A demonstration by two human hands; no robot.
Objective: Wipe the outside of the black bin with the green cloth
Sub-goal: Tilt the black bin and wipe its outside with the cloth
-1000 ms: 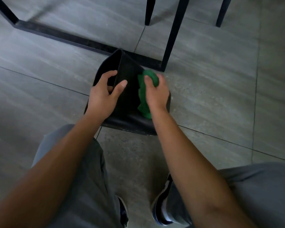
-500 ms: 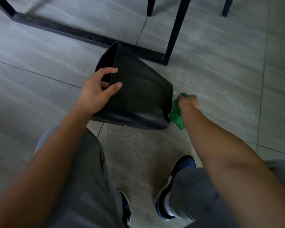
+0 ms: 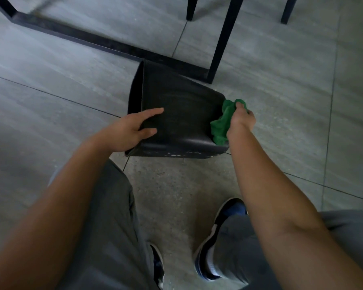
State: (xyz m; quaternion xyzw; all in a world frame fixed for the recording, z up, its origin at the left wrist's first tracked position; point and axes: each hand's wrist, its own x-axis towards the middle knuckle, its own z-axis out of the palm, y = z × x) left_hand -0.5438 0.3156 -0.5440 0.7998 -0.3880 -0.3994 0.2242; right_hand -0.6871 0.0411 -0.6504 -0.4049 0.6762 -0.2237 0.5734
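Note:
The black bin lies tipped on its side on the grey tiled floor, its mouth facing left and its base toward the right. My left hand rests flat on the bin's upper side near the rim, fingers spread, steadying it. My right hand is closed around the bunched green cloth, which presses against the bin's right end at the base. White specks dot the bin's lower near edge.
A black metal table frame bar runs along the floor behind the bin, with an upright leg just beyond it. Two chair legs stand further back. My knees and blue-white shoes are below.
My right hand moved the cloth from the bin's top side down to its right end. My left hand let go of the rim and now lies flat on the side. The bin turned slightly.

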